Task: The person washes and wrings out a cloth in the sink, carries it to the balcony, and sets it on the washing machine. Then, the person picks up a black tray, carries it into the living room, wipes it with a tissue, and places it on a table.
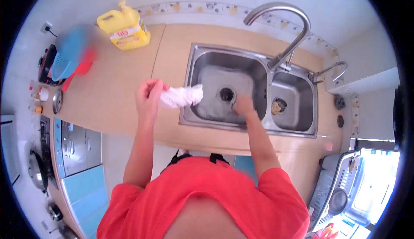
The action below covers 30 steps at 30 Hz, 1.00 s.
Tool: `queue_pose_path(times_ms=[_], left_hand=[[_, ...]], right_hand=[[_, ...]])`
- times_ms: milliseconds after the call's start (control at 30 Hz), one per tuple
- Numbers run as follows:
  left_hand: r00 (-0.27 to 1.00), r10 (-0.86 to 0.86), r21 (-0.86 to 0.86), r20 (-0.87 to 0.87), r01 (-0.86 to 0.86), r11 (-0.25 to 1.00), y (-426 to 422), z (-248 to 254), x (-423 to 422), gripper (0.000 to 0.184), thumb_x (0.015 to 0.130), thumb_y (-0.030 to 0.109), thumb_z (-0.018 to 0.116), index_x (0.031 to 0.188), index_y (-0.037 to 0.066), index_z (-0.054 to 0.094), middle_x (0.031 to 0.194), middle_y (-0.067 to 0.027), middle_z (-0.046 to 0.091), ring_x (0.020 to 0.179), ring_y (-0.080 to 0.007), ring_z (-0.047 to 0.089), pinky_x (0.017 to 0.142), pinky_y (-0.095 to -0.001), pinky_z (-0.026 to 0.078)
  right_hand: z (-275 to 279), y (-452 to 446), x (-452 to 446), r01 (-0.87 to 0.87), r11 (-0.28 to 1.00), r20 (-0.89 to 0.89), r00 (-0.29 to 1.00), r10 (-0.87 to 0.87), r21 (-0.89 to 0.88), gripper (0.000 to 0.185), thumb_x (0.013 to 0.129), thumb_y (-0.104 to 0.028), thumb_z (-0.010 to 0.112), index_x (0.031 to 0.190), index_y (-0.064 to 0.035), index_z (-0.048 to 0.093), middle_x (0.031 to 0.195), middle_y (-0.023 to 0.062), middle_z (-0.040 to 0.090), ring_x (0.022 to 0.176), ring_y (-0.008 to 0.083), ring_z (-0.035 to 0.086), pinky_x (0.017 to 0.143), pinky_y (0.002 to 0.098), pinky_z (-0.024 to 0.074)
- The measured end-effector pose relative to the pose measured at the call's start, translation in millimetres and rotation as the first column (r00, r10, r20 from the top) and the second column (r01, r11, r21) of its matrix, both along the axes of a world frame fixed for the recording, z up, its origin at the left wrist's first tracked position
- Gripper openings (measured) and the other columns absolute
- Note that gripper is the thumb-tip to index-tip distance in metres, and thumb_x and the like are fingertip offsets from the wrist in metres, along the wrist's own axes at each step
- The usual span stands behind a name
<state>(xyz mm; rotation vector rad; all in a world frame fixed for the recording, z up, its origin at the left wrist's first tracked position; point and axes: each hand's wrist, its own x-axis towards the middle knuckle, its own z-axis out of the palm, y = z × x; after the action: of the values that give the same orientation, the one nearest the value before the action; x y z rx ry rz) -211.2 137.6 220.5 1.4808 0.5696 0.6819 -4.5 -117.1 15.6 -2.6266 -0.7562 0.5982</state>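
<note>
A twisted white cloth (183, 96) hangs from my left hand (150, 94), whose fingers are closed on one end of it, over the counter beside the sink. The cloth's other end reaches over the left rim of the large sink basin (211, 73). My right hand (244, 105) is inside that basin, just right of the round drain (226, 94); its fingers are blurred and point down, so what they hold, if anything, is hidden.
A curved faucet (302, 32) rises behind the two basins. The small right basin (291, 86) has something yellowish at its drain. A yellow jug (125, 30) stands at the back left, near blue and red baskets (64, 64). A dish rack (334, 187) is at right.
</note>
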Motion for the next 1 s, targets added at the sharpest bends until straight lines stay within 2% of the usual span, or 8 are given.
queue_pose_path(times_ms=[133, 233, 333, 533, 800, 900, 933, 1000], left_hand=[[0.999, -0.005, -0.080, 0.045, 0.009, 0.997, 3, -2, -8, 0.010, 0.087, 0.009, 0.055, 0.090, -0.001, 0.054, 0.076, -0.0086, 0.060, 0.074, -0.0219, 0.064, 0.067, -0.0280, 0.048], [0.997, 0.013, -0.137, 0.080, -0.002, 0.991, 3, 0, -13, 0.009, 0.087, 0.008, 0.055, 0.088, 0.000, 0.055, 0.077, -0.0084, 0.062, 0.073, -0.0185, 0.063, 0.067, -0.0268, 0.048], [0.996, 0.036, -0.134, 0.084, -0.025, 0.991, 3, 5, -21, 0.008, 0.088, 0.008, 0.055, 0.087, 0.000, 0.055, 0.077, -0.0084, 0.062, 0.074, -0.0177, 0.063, 0.067, -0.0264, 0.048], [0.996, 0.062, -0.132, 0.063, -0.053, 0.990, 13, -2, -41, 0.008, 0.088, 0.008, 0.055, 0.088, 0.000, 0.055, 0.078, -0.0085, 0.062, 0.075, -0.0181, 0.063, 0.068, -0.0267, 0.048], [0.994, 0.110, -0.108, 0.021, -0.107, 0.988, 14, -1, -51, 0.010, 0.089, 0.010, 0.054, 0.091, 0.000, 0.055, 0.078, -0.0086, 0.061, 0.077, -0.0203, 0.063, 0.069, -0.0294, 0.049], [0.996, 0.072, -0.153, 0.051, -0.064, 0.986, 14, -5, -44, 0.009, 0.089, 0.009, 0.052, 0.091, 0.000, 0.054, 0.077, -0.0081, 0.059, 0.076, -0.0248, 0.063, 0.071, -0.0338, 0.051], [0.997, 0.054, -0.163, 0.052, -0.044, 0.986, 11, -4, -40, 0.009, 0.089, 0.009, 0.052, 0.092, 0.001, 0.054, 0.075, -0.0081, 0.059, 0.075, -0.0251, 0.063, 0.070, -0.0341, 0.051], [0.998, 0.007, -0.155, 0.059, 0.002, 0.988, 8, -5, -31, 0.009, 0.089, 0.009, 0.052, 0.093, 0.001, 0.054, 0.074, -0.0083, 0.058, 0.073, -0.0256, 0.063, 0.069, -0.0346, 0.051]], right_hand=[[10, 12, 13, 0.235, 0.959, -0.182, 0.962, -0.206, 0.159, 0.013, 0.076, -0.015, 0.059, 0.079, -0.0023, 0.059, 0.073, 0.0155, 0.063, 0.069, 0.0186, 0.063, 0.063, 0.0332, 0.0512], [41, 44, 41, 0.649, 0.535, -0.744, 0.666, -0.055, 0.541, 0.019, 0.080, -0.012, 0.055, 0.093, 0.0007, 0.051, 0.086, 0.0160, 0.061, 0.071, 0.0278, 0.061, 0.069, 0.0404, 0.0522], [48, 80, 76, 0.778, 0.281, -0.827, 0.523, 0.205, 0.562, 0.019, 0.083, -0.004, 0.047, 0.102, 0.0007, 0.046, 0.094, 0.0154, 0.058, 0.072, 0.0257, 0.061, 0.067, 0.0395, 0.0537], [45, 135, 125, 0.910, -0.055, -0.881, 0.412, 0.233, 0.411, 0.014, 0.086, -0.005, 0.045, 0.099, -0.0008, 0.050, 0.085, 0.0128, 0.061, 0.071, 0.0228, 0.061, 0.064, 0.0367, 0.0538], [55, 91, 93, 0.894, 0.057, -0.884, 0.427, 0.192, 0.445, 0.018, 0.080, -0.013, 0.057, 0.094, -0.0029, 0.055, 0.079, 0.0100, 0.062, 0.060, 0.0195, 0.057, 0.056, 0.0320, 0.0502], [12, 44, 86, 0.689, 0.509, -0.788, 0.615, -0.034, 0.516, 0.015, 0.083, -0.015, 0.052, 0.091, -0.0034, 0.055, 0.080, 0.0105, 0.061, 0.059, 0.0179, 0.056, 0.059, 0.0320, 0.0497], [13, 35, 68, 0.711, 0.551, -0.656, 0.671, -0.347, 0.436, 0.017, 0.083, -0.020, 0.051, 0.088, -0.0047, 0.055, 0.079, 0.0093, 0.061, 0.056, 0.0165, 0.055, 0.055, 0.0308, 0.0478], [26, 7, 51, 0.789, 0.451, -0.792, 0.559, -0.247, 0.416, 0.018, 0.084, -0.022, 0.050, 0.087, -0.0050, 0.056, 0.078, 0.0086, 0.061, 0.057, 0.0168, 0.055, 0.055, 0.0310, 0.0474]])
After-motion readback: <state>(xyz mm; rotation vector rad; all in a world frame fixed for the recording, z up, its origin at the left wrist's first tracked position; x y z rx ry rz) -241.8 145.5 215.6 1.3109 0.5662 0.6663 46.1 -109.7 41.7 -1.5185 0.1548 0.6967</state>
